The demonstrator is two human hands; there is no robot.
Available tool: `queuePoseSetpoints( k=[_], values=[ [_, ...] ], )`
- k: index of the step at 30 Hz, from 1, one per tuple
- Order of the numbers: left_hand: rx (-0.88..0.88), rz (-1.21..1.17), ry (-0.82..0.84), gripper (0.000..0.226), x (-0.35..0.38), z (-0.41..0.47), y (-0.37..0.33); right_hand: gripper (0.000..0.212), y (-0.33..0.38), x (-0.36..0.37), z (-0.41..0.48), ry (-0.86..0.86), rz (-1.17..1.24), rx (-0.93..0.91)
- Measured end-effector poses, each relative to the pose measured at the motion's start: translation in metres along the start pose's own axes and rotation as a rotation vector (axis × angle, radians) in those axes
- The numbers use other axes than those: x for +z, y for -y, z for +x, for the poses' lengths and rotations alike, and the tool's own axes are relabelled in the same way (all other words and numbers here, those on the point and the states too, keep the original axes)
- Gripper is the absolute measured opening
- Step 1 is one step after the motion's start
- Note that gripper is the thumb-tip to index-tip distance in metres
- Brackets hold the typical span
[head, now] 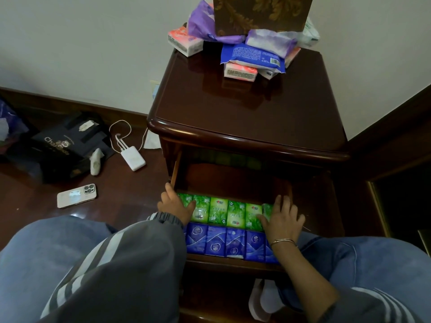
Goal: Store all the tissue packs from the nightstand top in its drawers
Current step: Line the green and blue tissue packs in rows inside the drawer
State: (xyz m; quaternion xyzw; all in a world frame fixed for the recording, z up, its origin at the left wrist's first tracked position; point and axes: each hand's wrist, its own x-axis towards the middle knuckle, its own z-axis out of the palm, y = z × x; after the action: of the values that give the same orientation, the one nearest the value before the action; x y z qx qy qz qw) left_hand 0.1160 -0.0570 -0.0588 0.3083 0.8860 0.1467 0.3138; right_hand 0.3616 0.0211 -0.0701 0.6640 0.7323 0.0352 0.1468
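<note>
The dark wooden nightstand (247, 106) has its top drawer (233, 261) pulled out. Inside lies a row of green tissue packs (219, 212) and, nearer me, a row of blue tissue packs (217, 242). My left hand (173, 205) rests on the leftmost green pack at the drawer's left side. My right hand (281, 217) lies flat on the rightmost green pack, fingers spread. At the back of the nightstand top sit more packs: a pink pack (184, 40), a blue pack (251, 55), purple packs (270, 40) and another pink pack (240, 72).
A brown patterned box (261, 12) stands at the back of the top. On the floor to the left lie a phone (77, 195), a white power bank with cable (133, 157) and a black box (60, 145). My knees frame the drawer. Dark furniture stands on the right.
</note>
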Motion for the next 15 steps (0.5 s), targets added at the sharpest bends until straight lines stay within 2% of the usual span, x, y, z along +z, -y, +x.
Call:
queuePoseSetpoints(
  k=[3, 5, 8, 10, 12, 15],
  values=[
    [-0.002, 0.004, -0.010, 0.095, 0.001, 0.000, -0.001, 0.054, -0.005, 0.003, 0.001, -0.024, 0.070, -0.103],
    [-0.006, 0.013, -0.013, 0.096, 0.002, 0.000, -0.002, 0.047, -0.003, 0.005, 0.003, 0.038, 0.102, -0.198],
    [-0.006, 0.020, -0.010, 0.098, 0.002, 0.001, -0.001, 0.051, 0.007, 0.012, 0.001, 0.260, 0.150, -0.291],
    [-0.006, 0.026, -0.003, 0.099, 0.002, 0.001, -0.001, 0.060, 0.011, 0.011, -0.003, 0.394, 0.259, -0.254],
    [-0.008, 0.033, 0.000, 0.099, 0.002, 0.001, -0.001, 0.066, 0.011, 0.006, -0.001, 0.466, 0.375, -0.202],
    [-0.024, 0.039, 0.002, 0.099, 0.001, 0.001, -0.003, 0.068, 0.006, -0.001, 0.006, 0.549, 0.381, -0.194]
  ],
)
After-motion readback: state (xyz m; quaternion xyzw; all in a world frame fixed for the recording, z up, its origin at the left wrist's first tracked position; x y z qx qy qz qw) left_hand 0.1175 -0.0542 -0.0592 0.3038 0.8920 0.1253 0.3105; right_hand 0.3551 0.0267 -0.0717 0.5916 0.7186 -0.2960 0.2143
